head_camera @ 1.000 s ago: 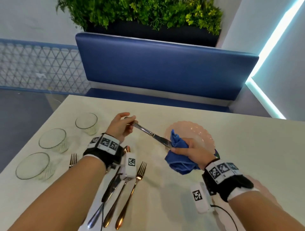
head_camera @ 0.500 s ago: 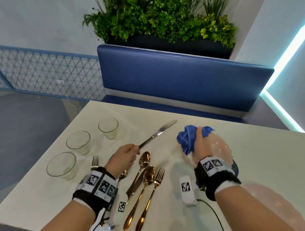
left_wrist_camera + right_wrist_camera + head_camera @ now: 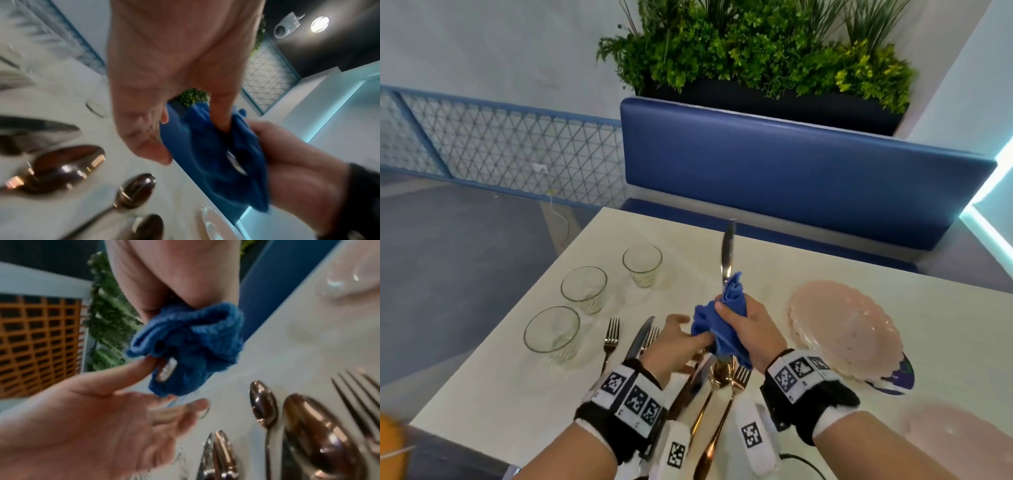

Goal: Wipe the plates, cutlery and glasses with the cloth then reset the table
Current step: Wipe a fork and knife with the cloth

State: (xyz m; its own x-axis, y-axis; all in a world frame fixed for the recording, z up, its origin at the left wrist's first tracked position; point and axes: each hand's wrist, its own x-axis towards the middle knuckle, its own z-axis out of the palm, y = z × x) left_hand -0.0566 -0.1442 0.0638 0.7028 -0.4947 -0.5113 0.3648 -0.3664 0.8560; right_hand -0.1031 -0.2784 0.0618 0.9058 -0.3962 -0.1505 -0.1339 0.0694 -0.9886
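Observation:
A silver knife (image 3: 727, 253) stands nearly upright above the table, blade up. The blue cloth (image 3: 717, 323) is bunched round its lower part, and my right hand (image 3: 744, 325) grips cloth and knife together. The handle's end (image 3: 166, 369) pokes out under the cloth. My left hand (image 3: 676, 342) is just left of the cloth. Its thumb (image 3: 133, 372) touches the cloth beside the handle's end, and its other fingers (image 3: 185, 407) lie loosely straight, holding nothing.
Three glasses (image 3: 642, 263) (image 3: 584, 287) (image 3: 551, 330) stand at the left. Forks (image 3: 611, 337), a second knife (image 3: 640, 337) and gold spoons (image 3: 717, 378) lie under my hands. Pink plates (image 3: 839, 329) (image 3: 962, 442) sit at the right. A blue bench (image 3: 791, 171) runs behind the table.
The knife swung from a slant to nearly upright. My right hand carried the cloth left from the plate and closed it round the knife. My left hand loosened its pinch on the handle.

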